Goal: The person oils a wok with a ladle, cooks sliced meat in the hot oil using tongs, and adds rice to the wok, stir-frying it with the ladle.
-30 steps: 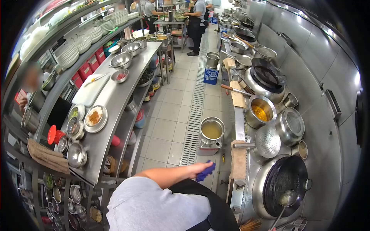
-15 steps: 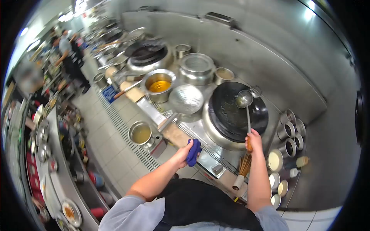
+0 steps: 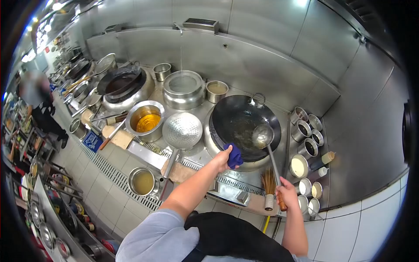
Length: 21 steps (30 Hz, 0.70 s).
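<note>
My right hand (image 3: pixel 286 193) is wrapped round the wooden handle of a long metal ladle (image 3: pixel 271 159). The ladle's bowl is over the right side of the black wok (image 3: pixel 235 115), which has a little liquid at its bottom. A folded purple cloth (image 3: pixel 234 156) is gripped in my left hand (image 3: pixel 223 160), at the wok's near-left rim. Whether the cloth pinches the rim I cannot tell. Close by my right hand stands a bamboo wok brush (image 3: pixel 269 192). A perforated strainer (image 3: pixel 182 130) lies left of the wok.
Left of the strainer is a pot of orange oil (image 3: pixel 147 123). Behind it stand a lidded steel pot (image 3: pixel 183 89) and a second wok (image 3: pixel 118 83). Several seasoning tins (image 3: pixel 299 167) line the right side. A pot of cloudy liquid (image 3: pixel 142 181) sits low by the floor drain. A person (image 3: pixel 41 109) stands far left.
My left hand has brought the purple cloth right and up to the wok's rim. My right hand and the ladle have drawn back toward me. The view has turned to the right.
</note>
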Available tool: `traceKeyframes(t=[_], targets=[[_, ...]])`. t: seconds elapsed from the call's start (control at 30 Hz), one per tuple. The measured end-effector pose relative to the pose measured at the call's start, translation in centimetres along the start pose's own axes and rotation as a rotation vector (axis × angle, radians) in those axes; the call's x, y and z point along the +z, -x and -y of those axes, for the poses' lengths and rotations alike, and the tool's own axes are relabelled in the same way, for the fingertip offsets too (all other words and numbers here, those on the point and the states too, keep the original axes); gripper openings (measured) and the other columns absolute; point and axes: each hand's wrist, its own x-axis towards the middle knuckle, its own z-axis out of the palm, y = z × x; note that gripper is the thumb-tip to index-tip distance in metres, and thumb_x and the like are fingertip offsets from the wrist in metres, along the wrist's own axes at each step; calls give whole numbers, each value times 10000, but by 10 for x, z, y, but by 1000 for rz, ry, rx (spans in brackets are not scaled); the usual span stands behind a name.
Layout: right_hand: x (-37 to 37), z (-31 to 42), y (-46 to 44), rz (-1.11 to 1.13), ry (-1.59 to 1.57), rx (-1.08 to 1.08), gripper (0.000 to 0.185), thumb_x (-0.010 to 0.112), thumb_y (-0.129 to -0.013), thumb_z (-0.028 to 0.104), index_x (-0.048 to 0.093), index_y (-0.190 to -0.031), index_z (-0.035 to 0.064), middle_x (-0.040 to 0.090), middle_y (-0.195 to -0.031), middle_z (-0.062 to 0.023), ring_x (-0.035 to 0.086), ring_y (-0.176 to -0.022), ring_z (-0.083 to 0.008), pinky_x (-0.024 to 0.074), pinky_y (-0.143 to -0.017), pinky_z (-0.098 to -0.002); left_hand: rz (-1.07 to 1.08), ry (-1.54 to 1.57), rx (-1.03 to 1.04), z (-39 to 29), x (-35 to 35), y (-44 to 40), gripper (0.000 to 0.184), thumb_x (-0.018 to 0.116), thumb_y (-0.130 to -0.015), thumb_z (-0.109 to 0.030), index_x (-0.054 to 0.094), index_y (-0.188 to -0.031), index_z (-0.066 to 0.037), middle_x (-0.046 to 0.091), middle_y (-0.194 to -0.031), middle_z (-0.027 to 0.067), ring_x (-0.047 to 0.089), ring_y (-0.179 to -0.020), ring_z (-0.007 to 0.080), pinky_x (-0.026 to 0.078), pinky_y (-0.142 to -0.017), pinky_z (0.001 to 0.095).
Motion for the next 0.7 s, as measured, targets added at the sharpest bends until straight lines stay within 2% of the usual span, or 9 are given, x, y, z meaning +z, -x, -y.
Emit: traceKeyframes(t=[0.23,0.27,0.37,0.43,0.47,0.53,0.57,0.63,0.7], targets=[[64,17,-42,211,-700,214,423,493,-876,145,380,-1283,107,524,-685,-90,444,-412,-155,316,-333,-266,-1,145,-91,6,-6,-37,321,559,-857,-399,542,-930,-86,615,-800,86,606,-642,237,504,-525,397],[76,16,-57,218,-712,192,413,491,-880,147,378,-1275,105,524,-682,-90,450,-418,-154,317,-335,-267,-69,167,-130,2,0,-38,235,558,-814,-295,525,-896,-78,593,-772,91,588,-615,253,502,-529,421],[108,24,-85,97,-584,126,471,511,-865,111,365,-1312,96,529,-669,-75,452,-415,-156,341,-342,-277,-181,158,-118,13,-5,-81,143,521,-791,-198,506,-863,-75,569,-751,97,583,-610,267,508,-546,422],[117,25,-99,-96,-112,2,525,536,-830,104,390,-1333,77,554,-695,-80,486,-429,-171,395,-364,-309,-231,93,-124,6,17,-48,106,491,-765,-139,488,-849,-74,549,-735,98,591,-620,273,513,-555,408],[113,17,-109,-102,-112,2,525,536,-830,104,390,-1333,77,554,-695,-80,486,-429,-171,395,-364,-309,-217,121,-82,5,21,-44,113,492,-767,-136,490,-862,-74,555,-740,100,596,-622,271,511,-544,395],[97,-5,-116,-317,540,-319,551,559,-786,111,429,-1316,35,617,-753,-133,576,-514,-249,489,-486,-374,-204,142,-57,9,17,-39,120,493,-769,-133,493,-874,-74,561,-745,102,600,-624,269,508,-533,382],[90,-11,-109,-319,545,-314,551,559,-786,111,429,-1316,35,617,-753,-133,576,-514,-249,489,-486,-374,-200,128,-63,6,16,-40,153,496,-774,-130,500,-907,-54,566,-753,106,606,-626,263,513,-519,377],[83,8,-75,-465,815,-615,539,566,-759,126,467,-1278,17,646,-818,-190,631,-657,-312,509,-630,-407,-186,120,-53,-3,14,-42,185,498,-779,-127,507,-939,-34,570,-761,110,612,-627,257,518,-506,372],[76,28,-38,-468,854,-499,535,563,-765,128,464,-1280,19,644,-835,-205,633,-712,-327,499,-665,-413,-79,89,-93,-1,8,-38,176,544,-812,-222,531,-921,-85,585,-798,94,608,-644,251,516,-550,361]])
